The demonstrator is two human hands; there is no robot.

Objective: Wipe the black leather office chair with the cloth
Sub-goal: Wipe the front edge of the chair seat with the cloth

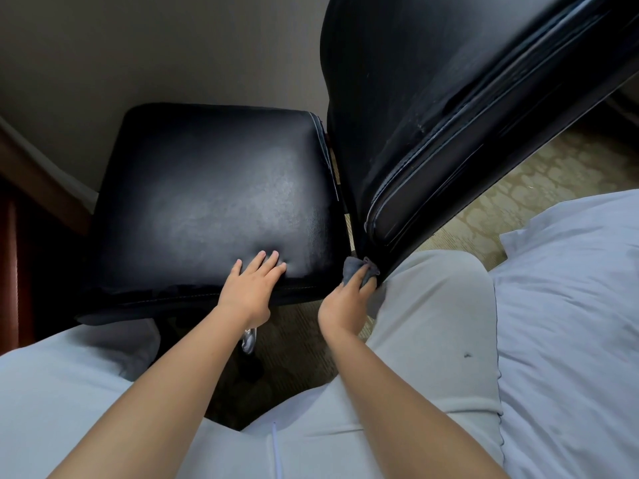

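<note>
1. The black leather office chair [214, 198] stands right in front of the seated person, seat toward the wall and backrest [449, 98] leaning across the upper right of the view, close against the person's right knee.
2. The left hand [250, 288] lies flat on the near edge of the seat, fingers straight and pressing a small dimple into the leather; it holds nothing. Judged from this, it serves as a brace, and it should stay planted so the swivel base does not turn under the wiping strokes.
3. The right hand [345, 302] holds the grey cloth [356, 267] bunched under its fingers, pushed against the bottom corner of the backrest just beside the gap between seat and back. How tightly the grip closes cannot be told exactly; the fingers curl over the cloth.
4. The step in hand looks like cleaning that lower edge and its stitched seam [432, 143]. Work along the piping, not across it, so dirt is lifted out of the groove.
5. Spread the cloth flatter for the broad panels; a wad only touches a small spot.
6. The seat shows a dull, greyish sheen in its middle, so overlapping passes there seem still due.
7. Keep the cloth clear of the white bedding [570, 305] at the right.
</note>
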